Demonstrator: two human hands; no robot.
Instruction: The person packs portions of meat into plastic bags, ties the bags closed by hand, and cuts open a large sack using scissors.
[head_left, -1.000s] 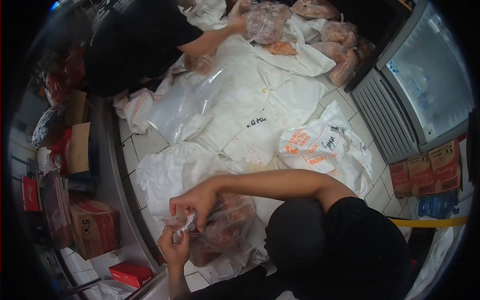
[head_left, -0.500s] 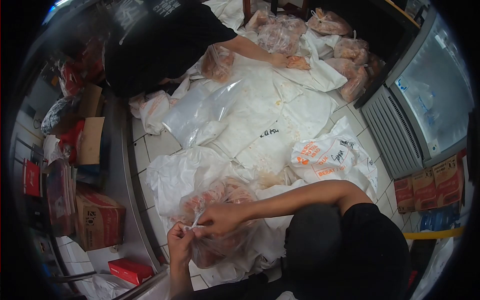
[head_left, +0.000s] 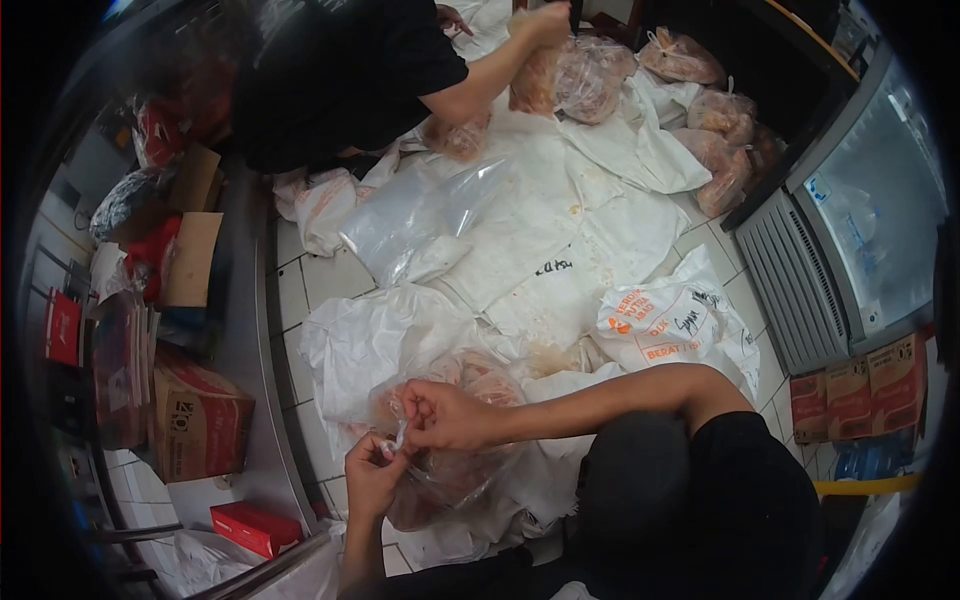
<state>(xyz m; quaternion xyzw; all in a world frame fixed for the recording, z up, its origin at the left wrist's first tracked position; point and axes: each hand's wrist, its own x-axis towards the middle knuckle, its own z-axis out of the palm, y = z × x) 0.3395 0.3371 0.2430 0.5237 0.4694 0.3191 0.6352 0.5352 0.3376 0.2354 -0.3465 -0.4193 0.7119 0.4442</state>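
Observation:
A clear plastic bag of reddish meat rests on white sacking on the floor, its neck twisted. My left hand pinches the twisted neck from the lower left. My right hand has its fingers closed on the same neck, just above and to the right. The two hands are close together over the bag's left side. A white sack lies beyond them. Farther up, flat empty plastic bags lie on the white sheets.
At the top, a co-worker in black reaches over filled bags. Cartons and a metal edge stand left. A glass-door fridge stands right, above more cartons. A printed sack lies before it.
My hands have shifted around the bag's neck while keeping hold of it. The co-worker's arm reached right to loose meat, then drew back and up beside the filled bags. The whole view has shifted.

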